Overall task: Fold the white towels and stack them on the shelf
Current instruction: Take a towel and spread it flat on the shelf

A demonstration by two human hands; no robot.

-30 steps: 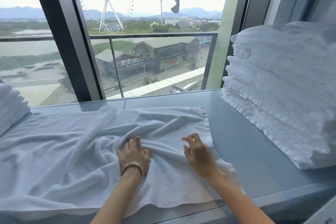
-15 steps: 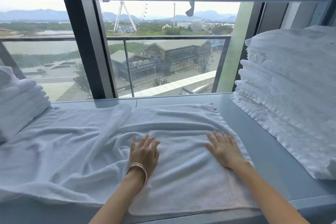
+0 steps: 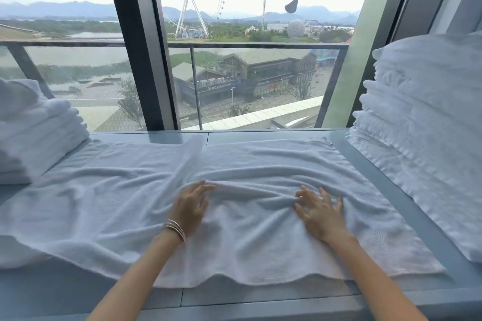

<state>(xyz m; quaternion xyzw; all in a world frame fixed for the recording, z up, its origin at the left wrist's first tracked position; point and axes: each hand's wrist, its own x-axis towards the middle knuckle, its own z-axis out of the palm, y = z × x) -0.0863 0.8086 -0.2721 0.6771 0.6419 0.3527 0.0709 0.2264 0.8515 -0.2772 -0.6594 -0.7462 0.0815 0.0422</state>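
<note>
Two bare hands rest palm-down on a white towel point(image 3: 234, 190) spread across a pale grey shelf point(image 3: 391, 190), seen from above the person's own arms. The towel lies flat but rumpled, covering most of the shelf from its left side nearly to its right side, with its near edge hanging slightly over the front edge of the shelf.

The left hand point(image 3: 191, 207) sits near the middle of the towel, fingers point(image 3: 202, 190) spread loosely and curved, their tips against a raised wrinkle of cloth. A few thin metal bangles point(image 3: 175, 229) circle that wrist. The right hand point(image 3: 319, 212) lies to the right of it, well apart, fingers point(image 3: 323, 194) fanned wide and pressing flat on the cloth — folds of fabric bunch up between the two hands. Neither hand is pinching or gripping anything.

At the left end of the shelf sits a short stack of folded towels point(image 3: 34, 133), touching the spread towel's far left corner. At the right end stands a taller pile of towels point(image 3: 427, 138), its bottom layers spilling toward the front — just beside the spread towel.

Behind the shelf's back edge a large window point(image 3: 250, 73) looks out on buildings, water, a Ferris wheel and hazy mountains.
</note>
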